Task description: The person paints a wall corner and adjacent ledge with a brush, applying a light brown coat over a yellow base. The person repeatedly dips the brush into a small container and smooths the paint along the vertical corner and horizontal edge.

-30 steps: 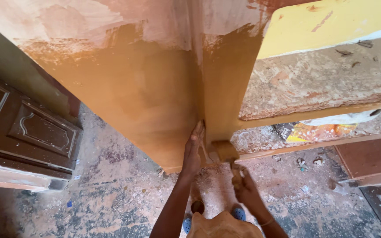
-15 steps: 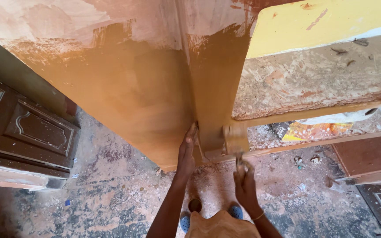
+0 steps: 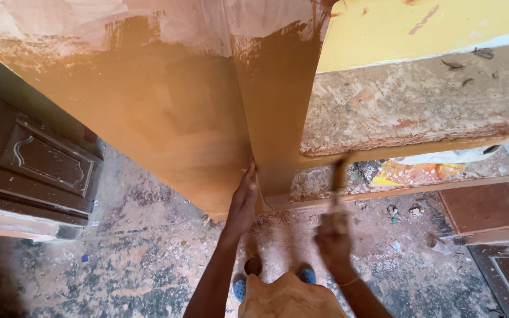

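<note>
- The panel (image 3: 166,123), a big wooden piece standing upright with a corner edge facing the person, fills the upper middle of the view. Brown stain covers most of its two visible faces; the top strip is bare and pale, so by my judgement most of the coating is done and the upper band is left.
- The ledge (image 3: 419,106) to the right is rough and unpainted, with a yellow board above it.
- The dark carved door (image 3: 30,165) lies at the left, well apart from the hands.
- The floor (image 3: 119,259) is dusty and spattered; it gives open room left of the panel, while boards crowd the right side.
- The left hand (image 3: 244,200) lies flat against the panel's lower corner edge, fingers stretched, grasping nothing.
- The right hand (image 3: 332,244) is clenched round the brush (image 3: 340,188), which is blurred and points up toward the ledge's lower edge, just right of the panel.
</note>
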